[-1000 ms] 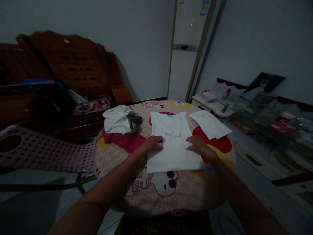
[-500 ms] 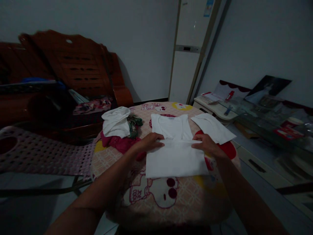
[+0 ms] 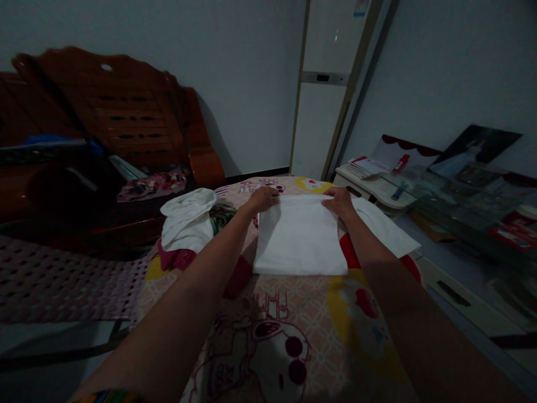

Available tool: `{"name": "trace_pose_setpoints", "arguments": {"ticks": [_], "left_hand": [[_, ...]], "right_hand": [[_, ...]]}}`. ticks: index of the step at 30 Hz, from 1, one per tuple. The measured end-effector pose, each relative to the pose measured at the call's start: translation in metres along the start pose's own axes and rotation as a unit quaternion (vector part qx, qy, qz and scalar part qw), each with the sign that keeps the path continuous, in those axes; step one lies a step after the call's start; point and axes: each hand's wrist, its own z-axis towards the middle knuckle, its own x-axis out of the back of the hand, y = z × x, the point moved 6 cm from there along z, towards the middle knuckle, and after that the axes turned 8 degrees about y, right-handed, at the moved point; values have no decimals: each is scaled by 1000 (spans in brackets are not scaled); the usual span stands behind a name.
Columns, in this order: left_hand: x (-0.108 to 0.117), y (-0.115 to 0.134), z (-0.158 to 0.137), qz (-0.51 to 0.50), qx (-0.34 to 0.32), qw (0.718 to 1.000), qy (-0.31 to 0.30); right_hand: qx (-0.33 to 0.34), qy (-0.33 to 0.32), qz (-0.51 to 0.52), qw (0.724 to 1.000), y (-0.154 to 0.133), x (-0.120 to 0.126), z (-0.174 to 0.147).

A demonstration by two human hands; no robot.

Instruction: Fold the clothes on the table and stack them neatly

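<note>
A white T-shirt (image 3: 300, 238), folded into a rough rectangle, lies on the patterned tablecloth (image 3: 323, 313). My left hand (image 3: 264, 198) pinches its far left corner, thumb and fingers closed on the cloth. At the far right corner my right hand (image 3: 338, 201) grips the same edge in the same way. The far edge is stretched straight between both hands, and the shirt's neckline is covered by the folded layer. To the right, partly behind my right forearm, lies another folded white garment (image 3: 381, 226).
A heap of clothes with a white garment (image 3: 188, 221) on top sits at the table's left. A wooden bench (image 3: 126, 112) stands behind it, a woven chair (image 3: 71, 280) beside it. At right is a glass-topped cabinet (image 3: 461, 212); a tall white air conditioner (image 3: 316, 123) stands behind.
Both hands have carried the shirt's held edge away from me, up to the neckline end. The lower half now lies over the upper half, and the neckline has gone out of sight.
</note>
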Motion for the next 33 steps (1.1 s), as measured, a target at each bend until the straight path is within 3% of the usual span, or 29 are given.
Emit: {"name": "trace_pose_setpoints", "arguments": {"ticks": [3,6,15,20,24,28,33], "left_hand": [[-42,-13,-3,18,45,998,-41],[-60,-21,-8,20,72,996,-41],[-40,-29,12,16,54,998,-40],[-52,-33,16,33,72,996,-52],[-64,-20,2,55,58,997,-18],[-69,3,-26,1,6,998,57],[-95,7,-56,-5,-19,999,-31]], "right_hand": [[-35,-33,-68,997,18,-40,-8],[-60,-30,-84,994,33,-59,-17],[-30,-22,-72,997,34,-61,-3],[-28,-24,-82,996,41,-76,-4],[-15,-4,-127,992,43,-81,-18],[83,-27,-168,982,25,-86,-46],[100,-126,-158,974,26,-96,-80]]}}
